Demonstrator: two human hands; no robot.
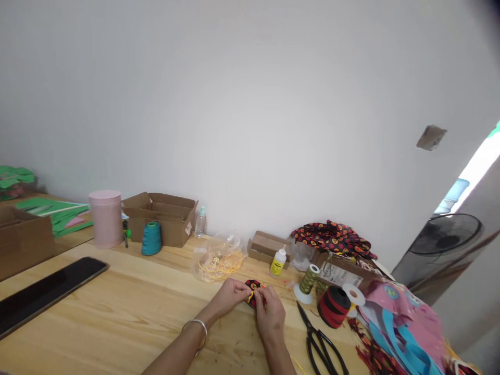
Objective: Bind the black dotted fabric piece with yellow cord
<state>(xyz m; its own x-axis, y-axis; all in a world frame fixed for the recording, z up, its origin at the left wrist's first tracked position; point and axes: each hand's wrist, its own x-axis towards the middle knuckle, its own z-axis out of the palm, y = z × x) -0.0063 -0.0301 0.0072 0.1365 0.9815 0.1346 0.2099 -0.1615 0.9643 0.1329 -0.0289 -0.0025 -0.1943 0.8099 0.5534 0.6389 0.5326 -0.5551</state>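
Between my two hands, on the wooden table [117, 307], lies a small dark patterned fabric piece [253, 284] with red and yellow motifs. A yellow cord [250, 297] runs across it. My left hand [230, 296], with a silver bangle at the wrist, pinches the cord near the fabric's left side. From the right, my right hand [270, 312] pinches at the cord too, its fingertips close to the left ones. The fingers hide part of the cord and fabric. Black scissors [318, 338] lie to the right of my right hand.
Behind my hands are a plastic bag of yellow cord [221, 263], a glue bottle [278, 263] and a small cardboard box [269, 247]. Thread spools [334, 307] and pink fabric [410, 312] crowd the right. A teal thread cone [151, 239], a pink canister [106, 219] and a black slab [47, 291] are left.
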